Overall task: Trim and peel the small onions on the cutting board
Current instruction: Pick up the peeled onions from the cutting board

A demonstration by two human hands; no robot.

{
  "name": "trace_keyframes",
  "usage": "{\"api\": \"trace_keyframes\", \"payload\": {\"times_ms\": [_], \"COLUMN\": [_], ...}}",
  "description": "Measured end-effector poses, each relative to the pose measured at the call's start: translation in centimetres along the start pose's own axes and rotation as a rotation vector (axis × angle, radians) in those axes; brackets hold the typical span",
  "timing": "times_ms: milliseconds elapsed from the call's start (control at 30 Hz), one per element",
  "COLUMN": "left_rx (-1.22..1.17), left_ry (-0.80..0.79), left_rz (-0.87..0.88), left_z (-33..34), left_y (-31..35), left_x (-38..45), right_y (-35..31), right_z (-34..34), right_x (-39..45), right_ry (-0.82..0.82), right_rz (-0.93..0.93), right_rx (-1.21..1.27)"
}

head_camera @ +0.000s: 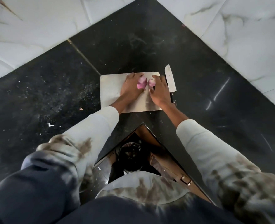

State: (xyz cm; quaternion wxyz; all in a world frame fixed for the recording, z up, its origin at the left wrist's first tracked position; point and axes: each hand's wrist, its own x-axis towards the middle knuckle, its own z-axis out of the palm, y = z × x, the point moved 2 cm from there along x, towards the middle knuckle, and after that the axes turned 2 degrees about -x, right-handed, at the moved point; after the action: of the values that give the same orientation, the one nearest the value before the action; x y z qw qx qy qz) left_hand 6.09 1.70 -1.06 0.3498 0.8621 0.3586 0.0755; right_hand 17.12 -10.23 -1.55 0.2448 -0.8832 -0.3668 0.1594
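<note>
A black speckled countertop (52, 88) is being seen spreading out beneath and to both sides of the hands, with white marbled wall tiles (246, 38) rising beyond them. Both forearms are being held stretched forward and angled inward from pale, stained sleeves (99, 125), so that the wrists are being brought close together over a pale cutting board (109, 94). The board is being covered in its middle and far part by the two hands.

The left hand (131, 89) is being held palm down, its fingers (130, 76) curled toward the far edge of the board, and a purple onion piece (141, 83) is being gripped along its inner, thumb side. The right hand (159, 91) is likewise being held palm down, just beside the left one, and a smaller pink-white onion piece (151, 82) is being pinched between its thumb and forefinger. The two pieces are being held nearly touching, in the gap between the hands; whether they are joined by skin cannot be told.

A knife (170, 80) is being left lying flat just to the outer side of the right hand, its blade pointing away from the person, partly over the board's right edge. Small pale scraps (51, 125) are being seen scattered on the counter well to the left of the left arm.
</note>
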Motion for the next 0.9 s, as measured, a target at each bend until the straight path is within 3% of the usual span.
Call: {"api": "trace_keyframes", "payload": {"times_ms": [533, 900], "left_rx": [0.001, 0.008], "left_ry": [0.175, 0.155], "left_rz": [-0.054, -0.058], "left_z": [-3.5, -3.1], "left_y": [-5.8, -5.2], "left_x": [-7.5, -6.5], "right_y": [0.1, -2.2], "right_z": [1.0, 3.1], "right_x": [0.7, -1.6], "right_ry": [0.044, -0.058], "right_rz": [0.063, -0.143], "right_rx": [-0.054, -0.005]}}
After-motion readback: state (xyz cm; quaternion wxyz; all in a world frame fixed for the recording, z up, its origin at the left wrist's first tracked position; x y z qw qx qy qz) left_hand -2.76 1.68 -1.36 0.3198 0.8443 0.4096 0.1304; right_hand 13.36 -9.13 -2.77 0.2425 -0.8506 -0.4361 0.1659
